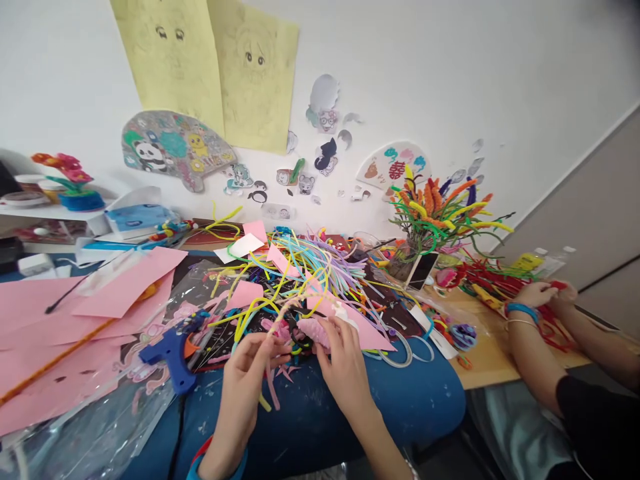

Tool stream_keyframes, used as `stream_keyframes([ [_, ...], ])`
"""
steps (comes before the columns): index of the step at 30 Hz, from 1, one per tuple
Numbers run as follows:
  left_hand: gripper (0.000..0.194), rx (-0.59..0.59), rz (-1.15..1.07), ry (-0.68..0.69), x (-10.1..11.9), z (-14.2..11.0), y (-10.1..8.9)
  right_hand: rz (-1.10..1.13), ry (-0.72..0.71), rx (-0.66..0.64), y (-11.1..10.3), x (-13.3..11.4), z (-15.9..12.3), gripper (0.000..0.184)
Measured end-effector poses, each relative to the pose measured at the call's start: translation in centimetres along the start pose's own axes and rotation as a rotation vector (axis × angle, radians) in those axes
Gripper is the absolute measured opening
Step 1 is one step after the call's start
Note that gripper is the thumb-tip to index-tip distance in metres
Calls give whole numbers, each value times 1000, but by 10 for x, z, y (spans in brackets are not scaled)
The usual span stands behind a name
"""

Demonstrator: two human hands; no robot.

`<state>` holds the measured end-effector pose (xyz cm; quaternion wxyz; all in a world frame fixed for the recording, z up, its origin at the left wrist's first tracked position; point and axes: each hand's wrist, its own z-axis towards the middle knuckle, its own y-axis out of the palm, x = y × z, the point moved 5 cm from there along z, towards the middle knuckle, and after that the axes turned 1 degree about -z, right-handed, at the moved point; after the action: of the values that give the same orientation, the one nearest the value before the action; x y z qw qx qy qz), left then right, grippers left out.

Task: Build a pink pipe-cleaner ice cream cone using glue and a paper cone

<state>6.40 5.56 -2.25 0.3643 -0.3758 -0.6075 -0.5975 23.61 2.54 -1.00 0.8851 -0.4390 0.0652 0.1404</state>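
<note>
My left hand (250, 370) is closed in a pinch on a thin pale peach pipe cleaner (284, 312), which rises from the fingertips and bends to the right. My right hand (343, 360) has its fingers closed around a fuzzy light pink pipe-cleaner piece (312, 330); the fingers cover its right part. Both hands are close together above the front edge of the cluttered blue table (400, 393). Behind and between them lie more pink fuzzy bits and a dark tangle that I cannot make out.
A blue glue gun (173, 357) rests left of my hands, near pink sheets (40, 313) and clear plastic. Loose pipe cleaners (320, 260) pile up behind. Right are a phone (423, 270), a vase of pipe-cleaner flowers (435, 207), and a co-worker's hands (543, 293) with something red.
</note>
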Motion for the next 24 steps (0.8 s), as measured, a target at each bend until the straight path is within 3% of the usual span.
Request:
stream_keyframes([
  [5, 30, 45, -36, -8, 19, -6, -24, -37, -3, -36, -3, 7, 19, 43],
  [10, 31, 29, -92, -69, 21, -9, -28, -163, 141, 14, -18, 38, 46, 39],
  [13, 31, 23, -104, -81, 21, -9, -28, -227, 181, -34, -18, 40, 58, 35],
  [17, 34, 41, -79, -45, 21, -7, -29, -183, 51, -285, -1, 8, 59, 20],
  [19, 35, 44, -47, -34, 20, -5, -29, -160, 19, -423, 10, -5, 58, 23],
  [24, 35, 77, 62, -17, 19, -1, -34, -103, 122, -660, 20, 4, 70, 33],
])
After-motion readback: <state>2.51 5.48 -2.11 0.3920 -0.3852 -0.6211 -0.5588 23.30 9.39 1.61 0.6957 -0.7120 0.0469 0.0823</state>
